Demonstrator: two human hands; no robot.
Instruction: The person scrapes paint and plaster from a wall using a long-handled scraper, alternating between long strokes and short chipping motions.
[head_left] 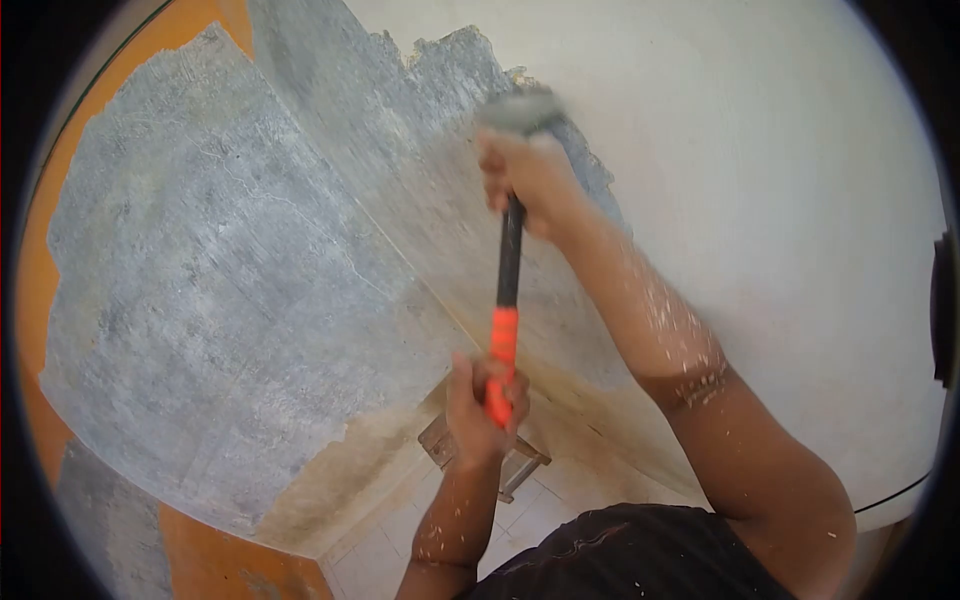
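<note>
A long-handled scraper (509,262), with a black shaft and an orange grip, slants up across the middle of the view. Its grey head is blurred by motion and lies against the wall near the ragged paint edge. My right hand (535,180) is wrapped round the upper shaft just below the head. Lower down, my left hand (480,408) is closed round the orange grip. Bare grey wall (200,230) spreads to the left of the tool, and white paint (760,180) covers the wall to the right. Pale flakes cling to both arms.
A wall corner runs diagonally down from the upper left. Orange paint (45,200) borders the grey patch. Below my left hand stands a wooden stool (437,443) on a tiled floor (365,548). A dark object (942,310) sits at the right edge.
</note>
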